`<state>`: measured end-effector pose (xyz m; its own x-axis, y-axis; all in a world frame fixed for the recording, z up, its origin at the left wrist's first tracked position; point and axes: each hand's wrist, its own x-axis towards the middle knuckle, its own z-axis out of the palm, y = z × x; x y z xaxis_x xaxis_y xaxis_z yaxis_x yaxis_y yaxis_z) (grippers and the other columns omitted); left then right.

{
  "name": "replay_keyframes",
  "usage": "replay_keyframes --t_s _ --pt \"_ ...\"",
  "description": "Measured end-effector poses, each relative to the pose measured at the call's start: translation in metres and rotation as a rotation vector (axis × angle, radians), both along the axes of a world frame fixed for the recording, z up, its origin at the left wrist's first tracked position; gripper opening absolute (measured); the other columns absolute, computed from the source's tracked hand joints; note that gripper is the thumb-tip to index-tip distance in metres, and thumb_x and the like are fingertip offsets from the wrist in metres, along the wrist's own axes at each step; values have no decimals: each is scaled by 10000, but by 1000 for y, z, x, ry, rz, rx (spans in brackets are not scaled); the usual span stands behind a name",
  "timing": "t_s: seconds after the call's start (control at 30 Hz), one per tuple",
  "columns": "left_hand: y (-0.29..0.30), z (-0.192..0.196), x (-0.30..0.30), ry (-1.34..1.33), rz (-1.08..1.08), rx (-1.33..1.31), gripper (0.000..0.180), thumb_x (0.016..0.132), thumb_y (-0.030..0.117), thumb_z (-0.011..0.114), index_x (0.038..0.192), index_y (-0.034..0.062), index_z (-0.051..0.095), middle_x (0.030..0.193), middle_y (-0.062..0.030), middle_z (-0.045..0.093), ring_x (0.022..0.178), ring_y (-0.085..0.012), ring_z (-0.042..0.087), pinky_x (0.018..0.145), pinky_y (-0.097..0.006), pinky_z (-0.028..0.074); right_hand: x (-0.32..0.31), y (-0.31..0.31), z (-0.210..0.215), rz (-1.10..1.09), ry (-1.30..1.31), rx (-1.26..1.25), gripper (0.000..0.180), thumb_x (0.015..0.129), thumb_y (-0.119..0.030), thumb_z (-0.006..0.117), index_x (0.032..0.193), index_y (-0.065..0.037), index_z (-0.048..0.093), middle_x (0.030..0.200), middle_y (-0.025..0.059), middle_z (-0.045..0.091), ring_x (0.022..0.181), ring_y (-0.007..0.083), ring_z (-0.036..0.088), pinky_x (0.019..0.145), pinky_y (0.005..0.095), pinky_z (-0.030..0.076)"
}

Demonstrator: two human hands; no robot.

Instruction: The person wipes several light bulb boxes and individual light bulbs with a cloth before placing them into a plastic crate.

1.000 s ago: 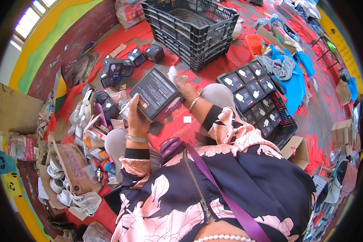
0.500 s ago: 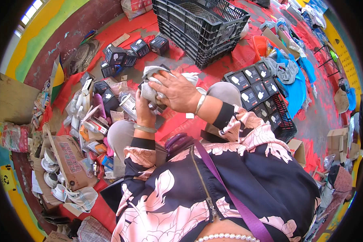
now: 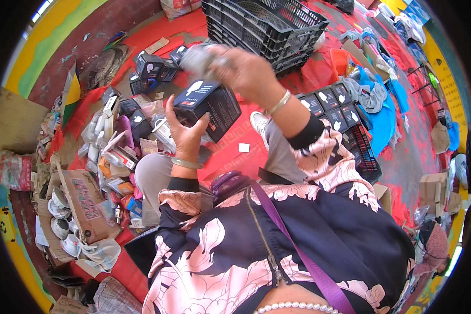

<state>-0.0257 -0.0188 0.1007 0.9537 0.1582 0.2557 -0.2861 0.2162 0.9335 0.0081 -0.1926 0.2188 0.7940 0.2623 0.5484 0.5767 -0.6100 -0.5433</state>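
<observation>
My left hand (image 3: 186,138) grips a black cardboard box (image 3: 222,112) with a white bulb shape printed on it, thumb and fingers on its near end. The box is tilted above the red floor covering. Just beyond it, my right hand (image 3: 246,76) is closed on a grey-white cloth (image 3: 196,60); both are smeared by motion. The cloth appears raised off the box, though I cannot tell whether an edge touches. Several similar black boxes (image 3: 150,65) lie on the floor at the far left. More of them stand in rows (image 3: 327,98) in a black crate to the right.
Stacked black plastic crates (image 3: 267,26) stand ahead. On my left lies a heap of small packaged goods (image 3: 115,152), beside a cardboard box (image 3: 86,201) with white bowls. Blue sheeting (image 3: 382,125) and grey cloth (image 3: 369,99) lie at the right beside an orange-red basin (image 3: 340,60).
My right hand has lifted the cloth up and away from the box, uncovering its printed faces. The left hand still holds the box, which is now lower and turned more into view.
</observation>
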Motion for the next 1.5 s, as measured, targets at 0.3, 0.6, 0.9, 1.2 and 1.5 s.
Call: replay_keyframes --t_s 0.3,0.6,0.9,1.2,1.5 --pt "-7 3 2 -231 -72 169 963 573 51 819 1355 50 256 1168 -81 496 1063 -202 515 929 -315 435 -4 40 -36 301 176 -347 393 843 -326 561 1128 -60 601 1067 164 629 960 321 606 844 390 475" --pt "11 4 2 119 -14 -287 678 742 87 688 1328 61 347 1014 -31 498 875 -133 513 812 -273 425 77 -39 -59 -115 253 88 290 859 -293 565 999 -62 670 1077 130 649 913 281 641 793 390 511" --pt "18 -46 23 236 -114 -658 419 812 291 647 1143 61 532 1020 -45 594 915 -166 592 789 -328 498 -9 71 -87 44 88 -518 479 896 -326 471 1323 -111 481 1401 178 410 1330 312 341 1089 457 225" --pt "52 -46 22 400 -593 -1020 501 823 492 550 1106 79 573 1035 -88 637 858 -262 635 789 -409 526 -62 36 -80 452 -229 -390 303 811 -145 525 1098 -132 621 1204 95 586 1150 238 535 944 402 382" --pt "35 10 3 183 -320 -1042 649 782 586 500 1262 149 526 1277 -84 527 1176 -309 471 977 -531 367 -27 -54 -90 86 365 582 342 754 32 499 1054 -46 643 1068 66 640 986 152 596 862 268 458"
